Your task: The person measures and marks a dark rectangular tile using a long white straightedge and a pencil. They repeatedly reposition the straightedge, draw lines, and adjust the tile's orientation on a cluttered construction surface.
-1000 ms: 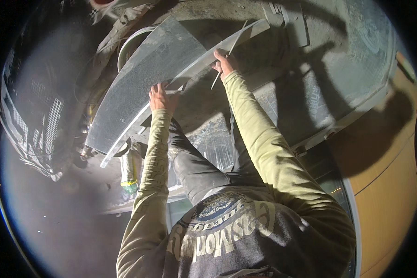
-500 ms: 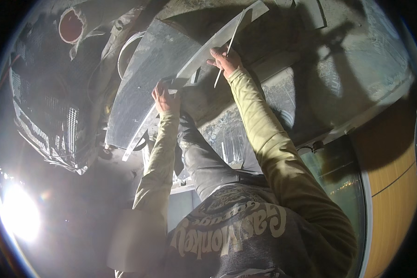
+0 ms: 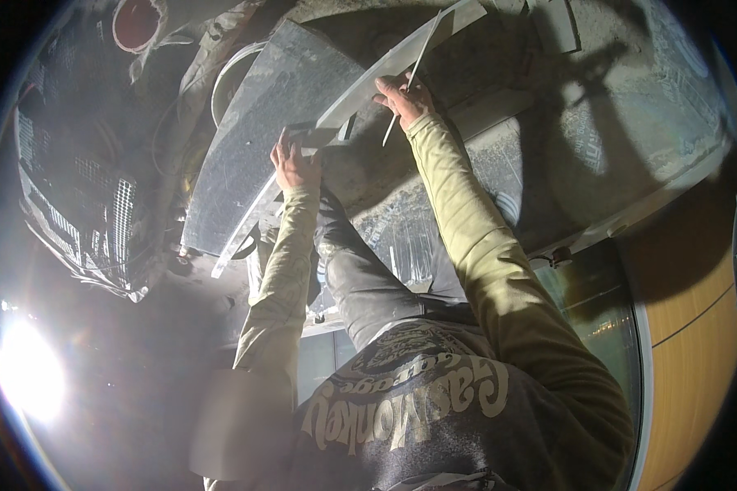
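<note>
My left hand (image 3: 296, 164) has its fingers curled at the edge of a long, pale, narrow strip (image 3: 363, 80), over a short grey piece that I cannot make out clearly. My right hand (image 3: 408, 102) is farther up along that strip, closed on a thin light stick (image 3: 420, 57) that slants across it, its fingertips by the strip's edge. A wide, dusty grey board (image 3: 250, 139) with a curved outer edge lies along the strip's left side. My legs show beneath the pieces, between my forearms.
A pale bucket (image 3: 231, 72) is behind the board. A pipe with a red inside (image 3: 136, 23) and dark mesh-marked sheeting (image 3: 90, 204) are at the left. A dusty surface with scraps (image 3: 598, 180) extends right, above tan panels (image 3: 688, 360). A bright lamp (image 3: 29, 368) glares at lower left.
The view has shifted, bringing the lamp and red-lined pipe into sight. Both hands and the strip sit slightly higher in the picture, with my right hand still on the stick.
</note>
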`<state>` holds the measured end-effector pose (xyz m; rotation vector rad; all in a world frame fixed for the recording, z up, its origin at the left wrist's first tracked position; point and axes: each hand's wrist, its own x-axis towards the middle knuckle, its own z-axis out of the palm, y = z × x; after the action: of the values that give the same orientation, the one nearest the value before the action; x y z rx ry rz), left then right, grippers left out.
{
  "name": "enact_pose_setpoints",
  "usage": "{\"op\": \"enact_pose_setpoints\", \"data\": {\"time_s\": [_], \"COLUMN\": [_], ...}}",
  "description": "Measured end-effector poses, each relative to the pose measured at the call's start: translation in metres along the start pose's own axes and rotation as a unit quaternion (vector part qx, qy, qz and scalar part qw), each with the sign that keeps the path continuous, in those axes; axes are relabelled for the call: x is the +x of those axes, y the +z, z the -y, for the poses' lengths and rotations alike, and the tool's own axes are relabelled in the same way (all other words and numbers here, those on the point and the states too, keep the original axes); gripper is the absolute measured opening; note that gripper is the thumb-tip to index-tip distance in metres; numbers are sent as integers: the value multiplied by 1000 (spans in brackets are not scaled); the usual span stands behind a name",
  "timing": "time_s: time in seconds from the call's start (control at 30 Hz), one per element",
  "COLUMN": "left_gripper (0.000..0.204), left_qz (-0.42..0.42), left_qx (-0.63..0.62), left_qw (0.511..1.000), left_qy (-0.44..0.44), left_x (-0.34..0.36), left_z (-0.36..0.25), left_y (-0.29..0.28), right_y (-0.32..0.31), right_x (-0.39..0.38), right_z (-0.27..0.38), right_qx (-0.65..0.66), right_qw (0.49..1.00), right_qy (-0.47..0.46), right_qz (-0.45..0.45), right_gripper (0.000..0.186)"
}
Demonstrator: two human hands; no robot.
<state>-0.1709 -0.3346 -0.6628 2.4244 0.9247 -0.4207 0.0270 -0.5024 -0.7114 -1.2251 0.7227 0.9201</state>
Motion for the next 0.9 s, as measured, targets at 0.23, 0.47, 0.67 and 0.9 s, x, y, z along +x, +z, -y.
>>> {"op": "enact_pose_setpoints", "data": {"time_s": [0.23,0.47,0.67,0.9], "left_gripper": [51,53,50,69], "left_qz": [4,5,25,-104], "left_qx": [7,16,2,-154], "left_qw": [1000,1000,999,974], "left_qy": [1,-15,-32,-126], "left_x": [0,-3,-7,-36], "left_z": [3,1,21,60], "left_y": [2,7,5,-38], "right_y": [-9,6,23,28], "right_x": [3,-2,6,13], "right_z": [-9,-3,-43,-24], "right_qx": [-7,-52,-59,-180], "right_qw": [1000,998,994,979], "right_qy": [-2,-12,62,42], "right_qz": [4,-16,-67,-92], "right_gripper": [34,60,71,44]}}
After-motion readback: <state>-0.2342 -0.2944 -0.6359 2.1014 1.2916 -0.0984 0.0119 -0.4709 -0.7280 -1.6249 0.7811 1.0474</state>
